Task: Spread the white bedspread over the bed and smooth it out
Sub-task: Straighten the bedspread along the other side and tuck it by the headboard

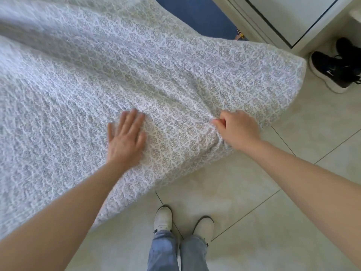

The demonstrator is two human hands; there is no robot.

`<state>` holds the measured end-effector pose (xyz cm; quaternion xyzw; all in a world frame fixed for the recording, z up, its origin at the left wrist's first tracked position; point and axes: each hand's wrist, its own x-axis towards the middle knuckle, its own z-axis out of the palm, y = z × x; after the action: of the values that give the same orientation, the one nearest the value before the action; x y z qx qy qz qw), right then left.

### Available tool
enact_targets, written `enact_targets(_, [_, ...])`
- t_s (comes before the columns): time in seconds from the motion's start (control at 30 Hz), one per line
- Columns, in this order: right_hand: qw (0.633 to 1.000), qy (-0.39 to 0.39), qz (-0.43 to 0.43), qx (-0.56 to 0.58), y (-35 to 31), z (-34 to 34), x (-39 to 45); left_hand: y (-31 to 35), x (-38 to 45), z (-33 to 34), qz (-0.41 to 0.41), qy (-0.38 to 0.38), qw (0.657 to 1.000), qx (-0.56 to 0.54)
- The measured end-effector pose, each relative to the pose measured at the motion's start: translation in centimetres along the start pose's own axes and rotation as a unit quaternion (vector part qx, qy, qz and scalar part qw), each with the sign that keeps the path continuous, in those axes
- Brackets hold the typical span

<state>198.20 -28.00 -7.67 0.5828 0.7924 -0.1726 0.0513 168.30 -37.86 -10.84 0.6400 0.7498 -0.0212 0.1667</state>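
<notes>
Left hand (127, 139) flat, right hand (236, 128) pinching bedspread (136, 65) running up-left.

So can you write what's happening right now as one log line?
step: smoothing | left hand: flat on bedspread | right hand: pinches fold near bed corner | wrinkles: some left

The white bedspread (136, 75) covers the bed to its near edge. The left hand (126, 139) presses flat on it; the right hand (237, 130) pinches a fold near the bed's corner. Black shoes (340, 65) sit on the tiled floor (254, 192).
</notes>
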Motion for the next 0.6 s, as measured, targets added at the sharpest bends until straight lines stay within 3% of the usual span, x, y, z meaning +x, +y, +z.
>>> enact_targets(0.1, [0.999,-0.028,0.02,0.041,0.6,-0.2,0.0,-2.1,6.2,-2.0,-0.108,0.026,0.993,-0.03])
enact_targets(0.23, [0.985,-0.026,0.029,0.166,1.5,-0.1,-0.5,-0.8,11.2,-2.3,-0.166,0.015,0.985,-0.042])
enact_targets(0.33, [0.976,0.002,0.041,0.216,1.6,-0.6,-0.1,4.1,9.9,-1.2,-0.113,0.037,0.993,-0.008])
enact_targets(0.43, [0.967,0.114,0.117,0.195,2.8,-0.7,-0.2,10.0,6.4,0.8,-0.019,0.017,1.0,0.009])
enact_targets(0.5, [0.93,0.158,0.256,0.211,4.4,-0.5,-0.7,12.7,4.0,2.0,0.025,0.003,0.999,0.026])
enact_targets(0.57, [0.845,0.092,0.432,0.301,6.1,0.1,-0.7,13.9,2.7,2.7,0.056,-0.006,0.997,0.044])
enact_targets(0.6, [0.807,0.044,0.47,0.354,6.2,0.4,-0.7,14.0,2.4,2.9,0.062,-0.007,0.997,0.05])
